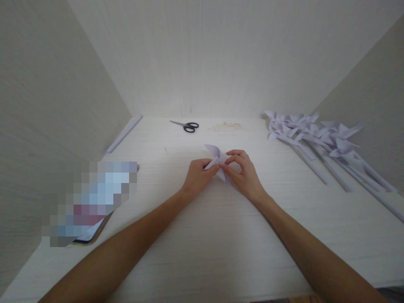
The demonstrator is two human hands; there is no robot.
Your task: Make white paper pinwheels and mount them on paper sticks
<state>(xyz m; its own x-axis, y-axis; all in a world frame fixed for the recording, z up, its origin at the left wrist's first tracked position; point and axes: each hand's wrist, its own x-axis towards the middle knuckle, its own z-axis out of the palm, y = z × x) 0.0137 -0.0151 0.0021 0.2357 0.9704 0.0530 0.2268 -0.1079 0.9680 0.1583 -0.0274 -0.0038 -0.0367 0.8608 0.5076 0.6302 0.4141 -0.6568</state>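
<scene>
A small folded white paper pinwheel (216, 156) sits at the middle of the white table (202, 235), held between both hands. My left hand (198, 176) pinches its left side with the fingers closed. My right hand (243, 171) pinches its right side, fingers curled over the folded flaps. Part of the paper is hidden under my fingers.
Black-handled scissors (187, 125) lie at the back centre. A rolled paper tube (124, 134) rests along the left wall. Several finished paper pinwheels on paper sticks (318, 139) are piled at the right. A blurred flat object (90, 202) lies at the left.
</scene>
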